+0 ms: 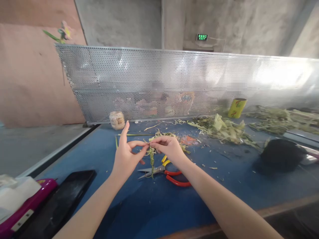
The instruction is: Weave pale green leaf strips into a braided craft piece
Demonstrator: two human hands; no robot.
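Observation:
My left hand [128, 154] pinches with thumb and forefinger at the top of a green braided plant strand [152, 159], its little-finger side turned toward me and one finger pointing up. Fingertips of my right hand [169, 149] meet it there, also closed in a pinch. The braid hangs down from the fingertips, over the blades of scissors [157, 170] lying on the blue table [149, 205]. Red handles [178, 179] show beneath my right wrist, and a yellow handle [165, 160] lies beside them, partly hidden. Loose dried fibres [161, 133] are heaped just behind the hands.
A roll of pale string [117, 120] stands at the back left. Dried husks [224, 129] and a yellow tube [237, 108] lie to the right, near a black object [281, 156]. At front left are a black tray [72, 189] and a purple item [46, 186]. Perforated metal [139, 73] borders the back.

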